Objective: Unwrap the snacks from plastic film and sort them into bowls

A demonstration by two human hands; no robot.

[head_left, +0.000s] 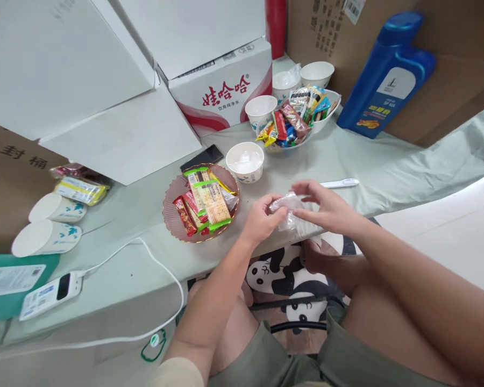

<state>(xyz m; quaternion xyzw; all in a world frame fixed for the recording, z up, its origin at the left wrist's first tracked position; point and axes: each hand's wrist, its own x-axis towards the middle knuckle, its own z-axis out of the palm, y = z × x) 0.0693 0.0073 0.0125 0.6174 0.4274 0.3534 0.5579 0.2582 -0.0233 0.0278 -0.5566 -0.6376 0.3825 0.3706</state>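
A crumpled piece of clear plastic wrap hangs between my hands, over the front edge of the cloth-covered table. My left hand pinches its left side between thumb and fingers. On the other side, my right hand has its thumb and fingers curved round the plastic. Left of my hands is a pinkish scalloped plate with wrapped crackers and red-wrapped snacks. Just behind them stands a white paper bowl with clear plastic inside. A slim white stick-like item lies beyond my right hand.
A heaped bowl of wrapped snacks, more paper bowls and a blue bottle stand behind. A dark phone lies by a white carton. At left are a power bank, its cable and tipped paper bowls.
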